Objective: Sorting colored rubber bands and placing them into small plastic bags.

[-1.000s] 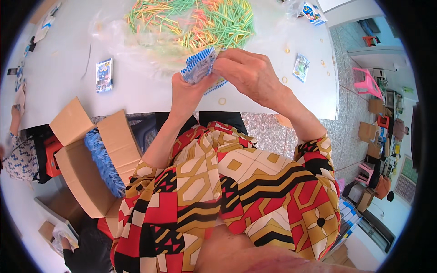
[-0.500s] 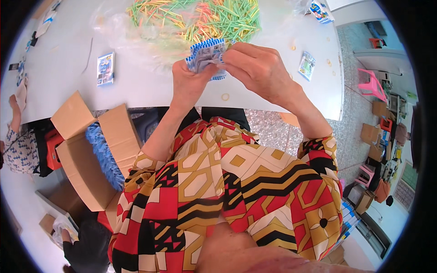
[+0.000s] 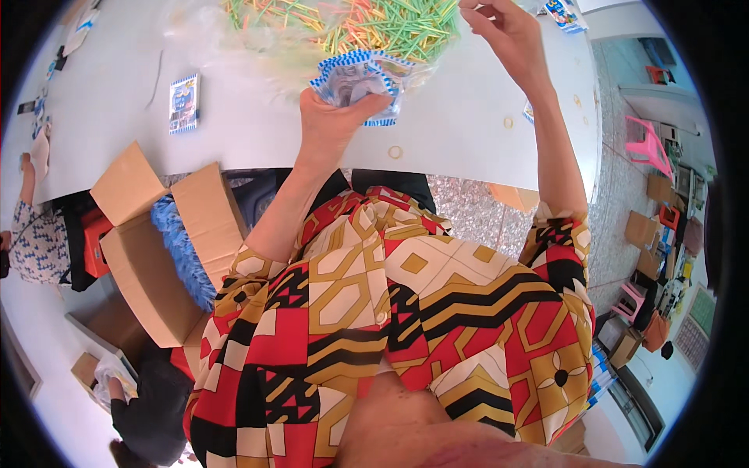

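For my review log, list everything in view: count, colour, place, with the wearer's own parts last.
Table: one, white, top half
Held packets: several, count unclear, blue and white, above the table
Thin sticks: too many to count, green, yellow and orange, top centre
Plastic sheeting: count unclear, clear, around the sticks
Loose packets: three, blue and white; left, top right, one partly hidden at right
Rubber bands: at least three, pale yellow, on the table
Open cardboard box: one, brown, left
Fluffy item: one, blue, in the box
Plastic seats: at least two, pink, right
Co-workers: two, left
Patterned shirt: one, red, black, gold and cream, worn
Left hand: one, gripping packets
Right hand: one, beside the sticks
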{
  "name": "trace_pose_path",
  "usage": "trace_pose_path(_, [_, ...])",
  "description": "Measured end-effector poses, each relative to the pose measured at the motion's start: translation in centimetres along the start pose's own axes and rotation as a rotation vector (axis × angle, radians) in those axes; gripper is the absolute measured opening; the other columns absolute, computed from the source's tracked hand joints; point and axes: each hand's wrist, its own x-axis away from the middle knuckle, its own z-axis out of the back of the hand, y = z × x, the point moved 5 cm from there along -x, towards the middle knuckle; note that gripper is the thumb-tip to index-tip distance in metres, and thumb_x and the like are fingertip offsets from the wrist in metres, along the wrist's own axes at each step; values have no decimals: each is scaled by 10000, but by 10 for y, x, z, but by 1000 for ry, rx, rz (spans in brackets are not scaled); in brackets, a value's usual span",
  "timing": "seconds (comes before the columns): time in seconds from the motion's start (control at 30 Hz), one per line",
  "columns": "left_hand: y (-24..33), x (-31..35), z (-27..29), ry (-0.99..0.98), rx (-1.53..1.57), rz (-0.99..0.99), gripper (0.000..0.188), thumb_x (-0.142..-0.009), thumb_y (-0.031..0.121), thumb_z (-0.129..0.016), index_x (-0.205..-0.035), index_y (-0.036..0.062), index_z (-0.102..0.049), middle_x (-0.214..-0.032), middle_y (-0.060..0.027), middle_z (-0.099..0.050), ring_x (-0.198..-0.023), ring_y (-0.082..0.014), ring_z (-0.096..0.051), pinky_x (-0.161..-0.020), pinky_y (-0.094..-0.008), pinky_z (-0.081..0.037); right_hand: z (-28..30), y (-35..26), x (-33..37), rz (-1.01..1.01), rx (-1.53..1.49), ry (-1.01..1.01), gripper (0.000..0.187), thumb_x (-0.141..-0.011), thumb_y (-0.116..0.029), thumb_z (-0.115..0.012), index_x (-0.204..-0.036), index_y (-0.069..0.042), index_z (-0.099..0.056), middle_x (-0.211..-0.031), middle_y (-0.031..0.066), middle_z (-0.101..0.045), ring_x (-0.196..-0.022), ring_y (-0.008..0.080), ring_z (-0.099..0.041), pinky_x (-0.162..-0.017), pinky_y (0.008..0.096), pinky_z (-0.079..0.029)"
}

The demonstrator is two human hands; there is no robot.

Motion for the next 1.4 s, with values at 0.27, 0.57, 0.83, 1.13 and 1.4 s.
trace_pose_path(0.27, [1, 8, 5, 69, 119, 72, 316, -717, -79, -673, -1017, -8, -602, -920, -64, -644, -794, -134, -623, -748, -280, -513, -24, 102, -34, 596, 353, 78, 194, -749, 27, -520, -915, -36, -598, -933, 143, -614, -861, 300, -600, -716, 355, -500])
trace_pose_path(0.57, [3, 11, 5, 85, 102, 83, 330, -706, -68, -690, -1020, -5, -607, -899, -60, -647, -783, -122, -622, -739, -277, -517, -38, 105, -44, 537, 708, -157, 137, -762, -1, -477, -891, -41, -500, -870, 134, -576, -829, 303, -599, -652, 380, -511])
trace_pose_path(0.83, [4, 9, 4, 67, 94, 66, 332, -695, -40, -717, -1008, 3, -614, -893, -51, -645, -782, -117, -615, -734, -274, -513, -47, 106, -42, 593, 723, -180, 167, -772, -28, -479, -938, -48, -471, -848, 134, -567, -786, 305, -602, -620, 386, -510])
trace_pose_path(1.13, [4, 8, 5, 48, 114, 67, 347, -692, -8, -743, -1012, 25, -611, -894, -37, -639, -786, -109, -606, -726, -273, -510, -41, 130, -48, 470, 479, -78, 143, -728, -68, -571, -869, -79, -597, -820, 141, -608, -751, 311, -611, -634, 379, -505])
trace_pose_path(1.4, [2, 10, 10, 51, 105, 59, 361, -692, -6, -746, -1022, 30, -603, -893, -37, -637, -790, -115, -610, -730, -276, -512, -10, 122, -18, -196, -317, -140, 151, -828, -123, -594, -937, -22, -619, -712, 55, -604, -648, 113, -553, -596, 259, -456])
